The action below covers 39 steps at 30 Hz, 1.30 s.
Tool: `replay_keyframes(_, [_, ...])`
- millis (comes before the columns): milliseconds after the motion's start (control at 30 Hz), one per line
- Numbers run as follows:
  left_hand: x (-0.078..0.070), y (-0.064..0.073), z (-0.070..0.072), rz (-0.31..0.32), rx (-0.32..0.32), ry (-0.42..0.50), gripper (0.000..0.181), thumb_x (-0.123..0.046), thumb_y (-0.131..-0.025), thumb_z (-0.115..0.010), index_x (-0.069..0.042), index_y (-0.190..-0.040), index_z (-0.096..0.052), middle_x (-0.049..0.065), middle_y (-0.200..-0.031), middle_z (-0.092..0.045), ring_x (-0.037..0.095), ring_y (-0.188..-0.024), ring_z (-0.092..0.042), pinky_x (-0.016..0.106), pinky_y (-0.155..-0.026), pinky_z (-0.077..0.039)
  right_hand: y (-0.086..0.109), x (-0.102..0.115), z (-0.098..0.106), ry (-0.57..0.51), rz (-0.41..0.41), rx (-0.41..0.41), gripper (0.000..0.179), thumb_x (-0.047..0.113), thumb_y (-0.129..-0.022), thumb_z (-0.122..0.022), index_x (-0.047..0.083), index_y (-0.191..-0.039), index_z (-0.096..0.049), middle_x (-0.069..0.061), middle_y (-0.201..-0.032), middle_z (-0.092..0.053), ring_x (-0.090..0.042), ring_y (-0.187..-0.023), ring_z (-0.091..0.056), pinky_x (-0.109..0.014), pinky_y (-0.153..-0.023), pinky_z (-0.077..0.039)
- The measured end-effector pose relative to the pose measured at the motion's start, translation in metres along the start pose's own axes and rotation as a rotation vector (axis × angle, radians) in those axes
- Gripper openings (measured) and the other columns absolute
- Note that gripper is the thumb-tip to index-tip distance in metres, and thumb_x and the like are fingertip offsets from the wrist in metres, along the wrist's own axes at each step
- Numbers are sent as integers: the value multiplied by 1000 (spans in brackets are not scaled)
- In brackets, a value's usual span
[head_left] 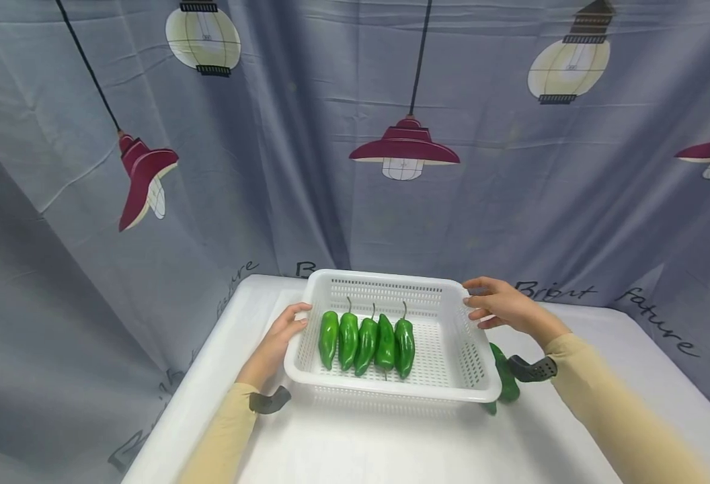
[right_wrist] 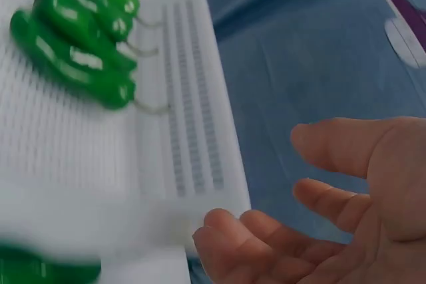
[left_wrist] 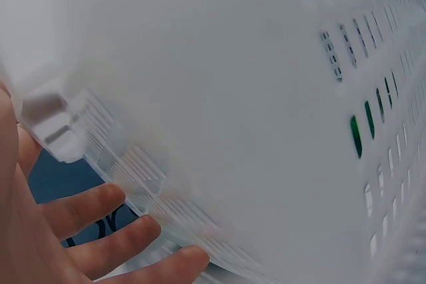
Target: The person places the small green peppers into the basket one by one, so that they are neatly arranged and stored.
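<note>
A white plastic basket (head_left: 394,391) with slotted sides stands on the white table, several green peppers (head_left: 367,344) lying side by side in its left half. My left hand (head_left: 275,344) is at the basket's left end, fingertips right at the rim. In the left wrist view the fingers (left_wrist: 113,257) are spread, loosely bent against the basket's outer side, not curled round it. At the far right corner is my right hand (head_left: 503,308), its fingers apart and relaxed, some fingertips (right_wrist: 219,231) meeting the corner in the right wrist view. Nothing lies in that palm.
More green peppers (head_left: 505,376) lie on the table beside the basket's right end, partly hidden by it. The white tabletop (head_left: 343,450) extends toward me. A grey-blue curtain (head_left: 306,168) printed with lamps hangs behind and around the table.
</note>
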<state>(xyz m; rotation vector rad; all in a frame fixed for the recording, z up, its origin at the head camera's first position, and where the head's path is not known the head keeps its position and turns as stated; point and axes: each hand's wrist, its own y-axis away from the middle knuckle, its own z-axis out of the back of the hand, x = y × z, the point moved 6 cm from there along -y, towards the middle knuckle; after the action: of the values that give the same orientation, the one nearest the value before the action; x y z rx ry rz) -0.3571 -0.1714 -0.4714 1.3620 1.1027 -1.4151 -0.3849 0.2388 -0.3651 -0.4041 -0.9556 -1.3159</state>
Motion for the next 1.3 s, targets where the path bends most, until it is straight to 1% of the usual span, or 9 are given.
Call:
replay_keyframes(133, [0,0,1,-2,-9,-12,42,-20,-107,-41,-10,-148,-39,28,-148,-46,38,-118,-64,43,-89,-62,14,-25,22,11,-33,-41,71,29,-105,-55,-5,-157,-22,-36,-150,-39,-18,-94,-70,-41,-85,-63])
replay_keyframes(233, [0,0,1,-2,-14,-29,41,-21,-107,-41,-11,-147,-39,25,-152,-44,37,-120,-63,43,-91,-61,23,-45,32,2,-77,-62,72,30,-105,-56,-6,-157,-21,-37,-152,-37,-13,-91,-69,-40,-84,-63])
replay_keyframes(467, [2,1,2,0,-11,-23,41,-22,-108,-41,-10,-147,-39,25,-152,-43,38,-123,-61,44,-94,-61,37,-83,41,-19,-137,-68,72,29,-104,-56,-8,-155,-21,-38,-149,-38,-14,-91,-68,-41,-84,-63])
replay_keyframes(667, [2,-1,0,9,-8,-28,41,-23,-108,-40,-13,-148,-39,22,-154,-42,40,-127,-59,43,-96,-60,45,-105,45,-57,-171,-75,71,28,-104,-55,-9,-154,-20,-39,-150,-35,-15,-91,-68,-43,-84,-63])
replay_keyframes(833, [2,0,1,11,-9,-36,41,-24,-108,-40,-14,-148,-39,22,-155,-41,41,-127,-59,43,-96,-60,47,-119,42,-95,-182,-62,70,26,-105,-54,-8,-155,-19,-39,-151,-34,-19,-94,-69,-43,-84,-63])
replay_keyframes(967, [1,0,1,6,-8,-28,41,-23,-108,-39,-13,-148,-38,23,-154,-42,42,-126,-60,45,-95,-61,45,-129,36,-112,-190,-54,70,26,-104,-55,-8,-155,-19,-39,-148,-36,-19,-95,-68,-42,-84,-63])
replay_keyframes(1100, [1,-1,1,-8,-2,-22,41,-21,-108,-39,-10,-148,-37,26,-154,-41,43,-125,-60,47,-94,-61,42,-138,27,-108,-217,-54,72,28,-104,-57,-7,-155,-20,-38,-144,-39,-20,-97,-67,-43,-84,-63])
replay_keyframes(1200, [1,-1,1,-9,1,-20,41,-21,-108,-39,-9,-148,-37,26,-154,-40,44,-126,-59,47,-94,-61,39,-144,19,-102,-236,-56,71,29,-104,-57,-6,-155,-22,-38,-145,-40,-23,-101,-68,-44,-85,-63])
replay_keyframes(1300, [1,0,0,-4,2,-21,41,-22,-108,-39,-10,-147,-37,26,-155,-40,44,-127,-58,47,-95,-60,39,-148,13,-97,-230,-47,70,29,-104,-56,-7,-154,-23,-39,-145,-41,-26,-105,-69,-48,-88,-62])
